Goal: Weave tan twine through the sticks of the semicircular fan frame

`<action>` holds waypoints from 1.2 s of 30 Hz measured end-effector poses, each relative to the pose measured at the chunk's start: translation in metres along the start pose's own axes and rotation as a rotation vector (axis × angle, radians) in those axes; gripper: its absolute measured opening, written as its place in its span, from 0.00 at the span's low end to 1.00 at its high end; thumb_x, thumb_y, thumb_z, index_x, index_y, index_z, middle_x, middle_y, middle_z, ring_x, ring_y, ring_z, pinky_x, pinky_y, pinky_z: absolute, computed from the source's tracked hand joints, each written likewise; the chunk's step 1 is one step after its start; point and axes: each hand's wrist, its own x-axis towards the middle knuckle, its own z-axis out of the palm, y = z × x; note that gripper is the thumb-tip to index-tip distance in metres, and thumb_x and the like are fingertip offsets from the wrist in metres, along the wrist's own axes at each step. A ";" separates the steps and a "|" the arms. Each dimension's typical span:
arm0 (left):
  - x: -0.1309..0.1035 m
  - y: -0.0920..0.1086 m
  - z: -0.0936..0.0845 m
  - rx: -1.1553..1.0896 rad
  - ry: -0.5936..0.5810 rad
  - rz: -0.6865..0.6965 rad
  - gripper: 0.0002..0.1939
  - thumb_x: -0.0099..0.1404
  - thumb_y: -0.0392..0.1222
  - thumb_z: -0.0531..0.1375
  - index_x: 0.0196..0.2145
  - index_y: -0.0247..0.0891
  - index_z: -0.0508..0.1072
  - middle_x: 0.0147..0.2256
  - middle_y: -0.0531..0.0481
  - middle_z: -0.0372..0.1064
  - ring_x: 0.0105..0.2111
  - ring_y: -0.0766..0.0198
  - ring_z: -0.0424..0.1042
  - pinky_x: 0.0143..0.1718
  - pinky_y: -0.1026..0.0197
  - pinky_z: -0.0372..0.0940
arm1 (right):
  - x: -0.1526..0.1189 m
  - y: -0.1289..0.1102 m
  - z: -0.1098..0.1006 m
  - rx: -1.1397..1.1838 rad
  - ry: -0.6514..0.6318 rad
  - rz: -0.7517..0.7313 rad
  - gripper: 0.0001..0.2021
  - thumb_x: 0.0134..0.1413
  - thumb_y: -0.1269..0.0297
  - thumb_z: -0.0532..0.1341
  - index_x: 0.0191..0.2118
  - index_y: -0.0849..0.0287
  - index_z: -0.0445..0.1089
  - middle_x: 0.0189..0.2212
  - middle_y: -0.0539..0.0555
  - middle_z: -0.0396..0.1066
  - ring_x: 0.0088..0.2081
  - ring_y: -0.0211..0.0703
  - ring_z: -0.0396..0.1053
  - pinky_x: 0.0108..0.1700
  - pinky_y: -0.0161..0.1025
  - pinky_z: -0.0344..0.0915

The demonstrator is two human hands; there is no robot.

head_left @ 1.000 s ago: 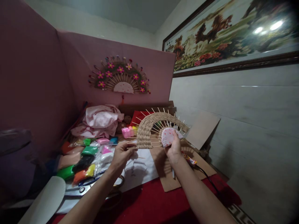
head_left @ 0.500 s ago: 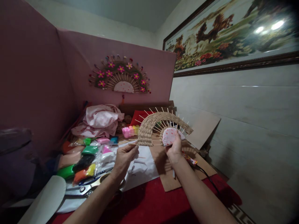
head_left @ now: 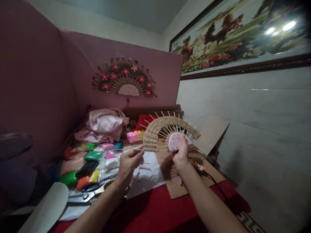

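Note:
A woven fan (head_left: 155,131) of tan cord on thin sticks is held up above the table, its arch upward. My right hand (head_left: 181,156) grips its pale, red-dotted half-round centre (head_left: 175,141), thumb on the front. My left hand (head_left: 130,161) pinches the end of the lowest stick at the fan's left corner. The fingers behind the fan centre are hidden. Beneath the fan lie a white sheet (head_left: 148,179) and a piece of brown cardboard (head_left: 176,191).
Colored clay packets (head_left: 93,156) and scissors (head_left: 89,196) lie left, with a dotted cloth (head_left: 104,124) behind. A flowered fan (head_left: 128,77) hangs on the pink panel (head_left: 165,74). A corded patterned tool (head_left: 197,165) rests right on the red tablecloth's cardboard.
The fan has shifted very slightly left. Both hands keep the same grip.

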 end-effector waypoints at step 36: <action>0.006 0.006 -0.006 0.015 0.098 -0.020 0.13 0.38 0.35 0.65 0.27 0.34 0.78 0.19 0.51 0.70 0.14 0.74 0.56 0.16 0.69 0.50 | 0.000 0.005 -0.002 -0.022 -0.078 0.060 0.07 0.50 0.61 0.58 0.31 0.59 0.67 0.23 0.46 0.72 0.23 0.33 0.70 0.25 0.30 0.68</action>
